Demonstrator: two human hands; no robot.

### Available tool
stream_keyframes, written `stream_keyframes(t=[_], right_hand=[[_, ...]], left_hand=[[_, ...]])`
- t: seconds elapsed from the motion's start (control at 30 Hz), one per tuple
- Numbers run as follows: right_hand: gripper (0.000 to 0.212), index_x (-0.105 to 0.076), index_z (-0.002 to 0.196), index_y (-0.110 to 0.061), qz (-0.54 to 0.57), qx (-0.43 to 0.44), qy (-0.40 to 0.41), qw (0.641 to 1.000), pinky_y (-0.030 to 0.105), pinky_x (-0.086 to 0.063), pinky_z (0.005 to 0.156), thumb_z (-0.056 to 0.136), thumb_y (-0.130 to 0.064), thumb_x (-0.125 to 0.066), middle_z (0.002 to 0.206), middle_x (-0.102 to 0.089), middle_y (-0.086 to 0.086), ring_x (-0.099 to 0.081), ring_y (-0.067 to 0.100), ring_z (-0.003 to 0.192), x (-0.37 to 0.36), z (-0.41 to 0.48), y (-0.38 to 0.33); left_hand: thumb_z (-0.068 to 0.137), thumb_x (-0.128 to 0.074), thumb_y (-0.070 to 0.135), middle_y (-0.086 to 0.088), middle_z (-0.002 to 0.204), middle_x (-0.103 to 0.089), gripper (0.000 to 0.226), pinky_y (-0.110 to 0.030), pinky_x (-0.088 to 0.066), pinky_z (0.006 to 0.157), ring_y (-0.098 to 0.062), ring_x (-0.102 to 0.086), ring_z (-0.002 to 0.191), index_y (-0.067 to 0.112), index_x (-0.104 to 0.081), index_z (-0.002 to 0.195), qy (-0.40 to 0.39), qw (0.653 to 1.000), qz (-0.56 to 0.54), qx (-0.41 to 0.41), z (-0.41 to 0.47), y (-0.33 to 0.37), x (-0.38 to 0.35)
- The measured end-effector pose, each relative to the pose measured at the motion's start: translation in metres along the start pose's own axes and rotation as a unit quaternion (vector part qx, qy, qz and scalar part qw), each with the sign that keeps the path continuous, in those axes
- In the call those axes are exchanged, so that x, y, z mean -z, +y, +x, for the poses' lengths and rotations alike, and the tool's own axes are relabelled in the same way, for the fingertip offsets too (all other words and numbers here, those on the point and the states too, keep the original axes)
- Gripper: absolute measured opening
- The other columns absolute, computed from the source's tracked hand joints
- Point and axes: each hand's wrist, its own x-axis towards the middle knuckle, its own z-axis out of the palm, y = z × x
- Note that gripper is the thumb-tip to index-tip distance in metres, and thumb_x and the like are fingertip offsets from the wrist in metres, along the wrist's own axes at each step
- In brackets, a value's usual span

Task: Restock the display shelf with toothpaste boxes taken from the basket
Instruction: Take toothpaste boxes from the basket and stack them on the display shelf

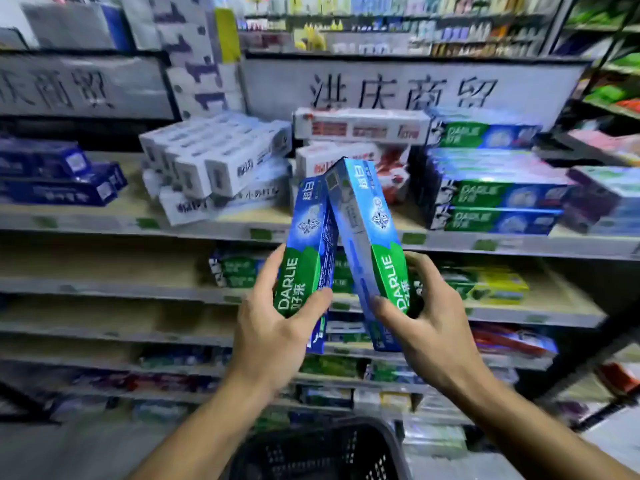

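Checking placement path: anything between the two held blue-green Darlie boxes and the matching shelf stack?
Nothing visible. The left hand grips one blue-and-green cardboard Darlie box, the right hand a second Darlie box, both in open air before the shelf. The matching Darlie stack up-right has an unblocked front.

DARLIE on left toothpaste box (304, 261), right toothpaste box (375, 237), stacked boxes (495, 197) at two o'clock, 洪庆商贸 on sign (401, 90) at twelve o'clock

Shop: stocked shelves (311, 237), price tags (260, 234)
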Motion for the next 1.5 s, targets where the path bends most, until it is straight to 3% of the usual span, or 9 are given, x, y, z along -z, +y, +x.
stream_keyframes(t=[0.17,0.37,0.57,0.83,0.93,1.07,1.2,1.27,1.5], right_hand=[[0.053,-0.054,0.123,-0.037,0.060,0.028,0.009,0.998,0.019,-0.053,0.074,0.073,-0.041,-0.068,0.105,-0.072,-0.015,-0.069,0.007,0.091,0.074,0.040,-0.023],[0.061,-0.055,0.126,-0.035,0.182,-0.035,0.040,0.982,0.032,-0.056,0.080,0.072,-0.049,-0.081,0.111,-0.072,-0.007,-0.070,0.013,0.099,0.149,0.093,-0.004],[0.059,-0.060,0.123,-0.030,0.177,-0.051,0.010,0.983,0.020,-0.047,0.050,0.069,-0.042,-0.079,0.090,-0.073,-0.003,-0.065,0.009,0.066,0.216,0.151,0.027],[0.062,-0.062,0.124,-0.028,0.038,-0.036,0.003,0.999,0.029,-0.055,0.057,0.067,-0.033,-0.086,0.090,-0.075,-0.006,-0.065,0.012,0.066,0.287,0.211,0.062],[0.061,-0.065,0.117,-0.032,-0.034,-0.043,0.011,0.998,0.045,-0.059,0.067,0.063,-0.023,-0.092,0.085,-0.074,-0.006,-0.069,0.017,0.068,0.303,0.232,0.066],[0.063,-0.070,0.110,-0.029,-0.113,-0.049,-0.034,0.992,0.032,-0.056,0.062,0.053,-0.025,-0.096,0.087,-0.072,0.004,-0.069,0.017,0.071,0.320,0.249,0.069],[0.063,-0.071,0.108,-0.033,-0.182,-0.026,-0.134,0.974,0.016,-0.050,0.060,0.052,-0.024,-0.097,0.093,-0.070,-0.003,-0.067,0.003,0.072,0.334,0.258,0.069],[0.063,-0.070,0.112,-0.038,-0.275,0.011,-0.176,0.945,0.016,-0.048,0.068,0.054,-0.031,-0.096,0.096,-0.066,-0.010,-0.064,0.004,0.080,0.332,0.257,0.073],[0.063,-0.067,0.119,-0.039,-0.355,0.080,-0.125,0.923,0.014,-0.039,0.073,0.061,-0.037,-0.092,0.107,-0.066,-0.012,-0.060,0.008,0.094,0.327,0.257,0.084]], left_hand=[[0.077,-0.067,0.062,0.025,0.112,-0.070,0.049,-0.031,-0.049,0.094,0.003,-0.066,0.105,0.048,-0.058,0.123,-0.031,0.998,-0.040,-0.045,0.040,0.059,-0.049],[0.078,-0.077,0.051,0.024,0.103,-0.072,0.035,-0.005,-0.047,0.075,0.003,-0.069,0.094,0.053,-0.061,0.109,-0.047,0.996,-0.052,-0.062,0.075,0.101,-0.112],[0.064,-0.079,0.049,0.024,0.099,-0.073,0.043,-0.017,-0.050,0.077,0.000,-0.069,0.094,0.047,-0.061,0.103,-0.025,0.998,-0.047,-0.024,0.117,0.121,-0.167],[0.048,-0.083,0.053,0.012,0.101,-0.076,0.069,-0.032,-0.054,0.090,-0.010,-0.071,0.098,0.034,-0.064,0.112,-0.027,0.998,-0.063,-0.001,0.155,0.133,-0.223],[0.044,-0.088,0.049,0.012,0.100,-0.076,0.066,-0.028,-0.059,0.073,-0.013,-0.073,0.093,0.036,-0.065,0.104,-0.063,0.994,-0.078,0.031,0.169,0.131,-0.227],[0.043,-0.096,0.025,0.000,0.103,-0.076,0.082,-0.032,-0.058,0.060,-0.021,-0.074,0.085,0.023,-0.065,0.119,-0.109,0.984,-0.117,0.081,0.185,0.132,-0.227],[0.065,-0.078,0.025,-0.011,0.087,-0.072,0.032,-0.027,-0.051,0.047,-0.022,-0.064,0.058,0.024,-0.076,0.097,-0.149,0.960,-0.191,0.142,0.197,0.131,-0.219],[0.070,-0.074,0.029,-0.012,0.084,-0.068,0.036,-0.024,-0.048,0.044,-0.022,-0.062,0.053,0.016,-0.072,0.103,-0.175,0.950,-0.207,0.155,0.200,0.131,-0.213],[0.073,-0.073,0.046,-0.002,0.123,-0.070,0.055,-0.049,-0.044,0.105,-0.025,-0.064,0.117,0.023,-0.065,0.123,-0.130,0.979,-0.115,0.105,0.208,0.126,-0.209]])
